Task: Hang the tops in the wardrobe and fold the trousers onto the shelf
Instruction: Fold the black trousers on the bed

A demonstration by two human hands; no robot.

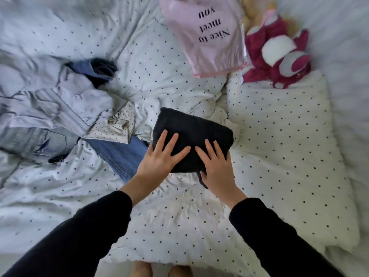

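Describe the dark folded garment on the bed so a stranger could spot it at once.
Start at the dotted white bedding, with a pillow on its right. Just left of the pillow lies the folded dark garment, with the left hand and right hand flat on it. Unlike the crumpled pale and blue clothes further left, it is a neat, near-black packet.

Folded trousers [191, 134] right of jeans [121, 154]

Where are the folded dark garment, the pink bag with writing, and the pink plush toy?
folded dark garment [191, 128]: head view, on its bare upper surface beyond the fingers.
pink bag [207, 54]: head view, on its plain lower half.
pink plush toy [257, 48]: head view, on its dark pink body.
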